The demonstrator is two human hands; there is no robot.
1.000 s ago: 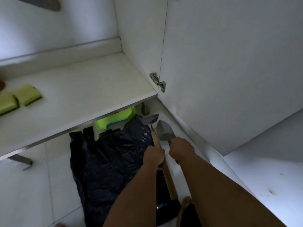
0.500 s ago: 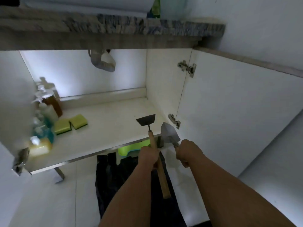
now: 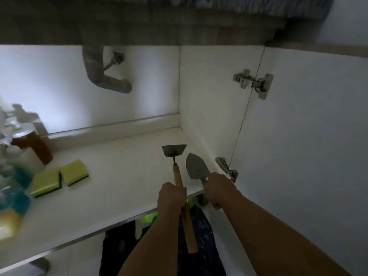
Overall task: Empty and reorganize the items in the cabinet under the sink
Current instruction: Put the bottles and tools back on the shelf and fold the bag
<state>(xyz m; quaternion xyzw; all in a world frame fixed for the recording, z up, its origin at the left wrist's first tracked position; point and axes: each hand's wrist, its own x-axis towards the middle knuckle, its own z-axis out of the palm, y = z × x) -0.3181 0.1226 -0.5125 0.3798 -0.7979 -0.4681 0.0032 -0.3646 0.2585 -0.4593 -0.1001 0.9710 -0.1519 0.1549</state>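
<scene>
Lower centre: left hand (image 3: 171, 198) fingers wrapped around the wooden handle of a hoe (image 3: 175, 154); right hand (image 3: 218, 189) clenched on a trowel (image 3: 196, 166). Both blades project beyond the fingers, over the cabinet floor (image 3: 111, 176). Left: two sponges (image 3: 59, 177).

No readable text, label, brand, number or sign appears anywhere in the view. The bottles (image 3: 29, 148) at the left of the cabinet shelf (image 3: 111, 188) are too blurred to show any lettering.
</scene>
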